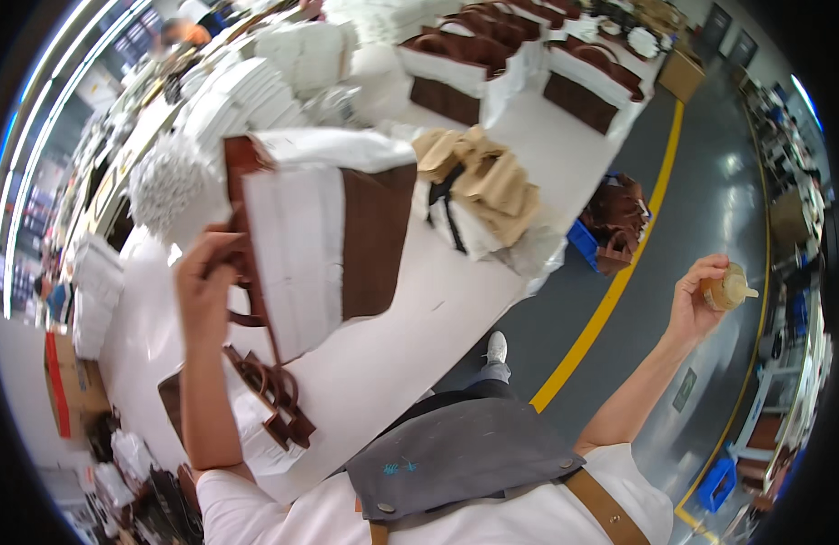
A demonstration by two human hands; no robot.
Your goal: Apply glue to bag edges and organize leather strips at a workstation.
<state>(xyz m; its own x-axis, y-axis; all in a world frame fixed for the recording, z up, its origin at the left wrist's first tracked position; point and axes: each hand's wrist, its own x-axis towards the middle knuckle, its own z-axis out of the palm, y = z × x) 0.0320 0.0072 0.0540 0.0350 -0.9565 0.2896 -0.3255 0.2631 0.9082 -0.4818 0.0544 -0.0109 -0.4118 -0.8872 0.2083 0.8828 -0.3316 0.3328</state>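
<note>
My left hand is closed on the reddish-brown top edge of a brown handbag, near its handle. White wrapping covers much of the bag, which is tilted sideways over the table. Out to the right, away from the table, my right hand is wrapped round a small squeeze bottle. The bottle has a pale nozzle pointing right and yellowish contents. Below the held bag, beside my left forearm, lies another brown bag with white wrapping.
The white table carries crumpled tan paper, a bundle of white strands and stacked white packages. More wrapped brown bags stand at its far end. A blue crate with brown pieces sits on the floor by a yellow line.
</note>
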